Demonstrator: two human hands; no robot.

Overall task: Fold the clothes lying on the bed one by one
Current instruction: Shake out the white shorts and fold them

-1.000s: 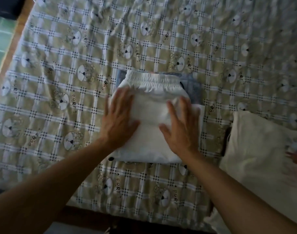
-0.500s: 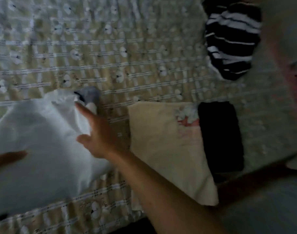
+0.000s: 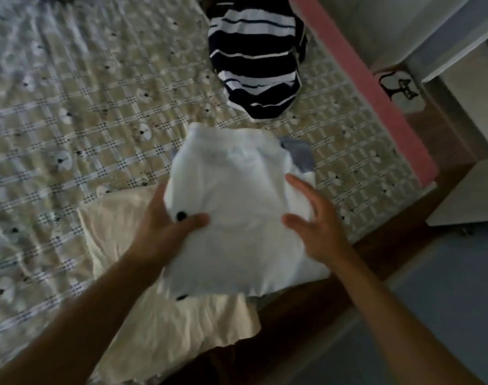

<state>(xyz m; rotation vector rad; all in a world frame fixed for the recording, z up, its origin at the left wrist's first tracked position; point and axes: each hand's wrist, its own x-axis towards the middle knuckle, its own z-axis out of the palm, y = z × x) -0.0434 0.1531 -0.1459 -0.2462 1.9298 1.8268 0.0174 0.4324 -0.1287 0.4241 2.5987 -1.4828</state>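
- Landmark = the cream cloth [image 3: 154,323], which lies flat at the bed's near edge.
- The folded white garment [image 3: 237,218] is over the cream cloth's far-right part. Its right side reaches past that cloth's right edge. Can't tell if it rests on the cloth or is lifted, as the pic is blurred.
- Your left hand [image 3: 165,226] is above the cream cloth's far edge and grips the white garment's left side. The thumb lies on top, next to 1 black dot. The other fingers are tucked under & hidden.
- Your right hand [image 3: 317,229] is to the right of the cream cloth, over the white garment's right part. Its fingers are straight & spread and hold nothing. Can't tell if they touch the fabric.
- A grey-blue cloth [image 3: 299,154] peeks out beyond the cream cloth, at the white garment's far-right corner.
- The striped garment [image 3: 256,59], dark w/ white bands, lies bunched well beyond the cream cloth on the checked sheet [image 3: 84,120].
- A pink bed edge [image 3: 376,93] runs far right of the cream cloth.
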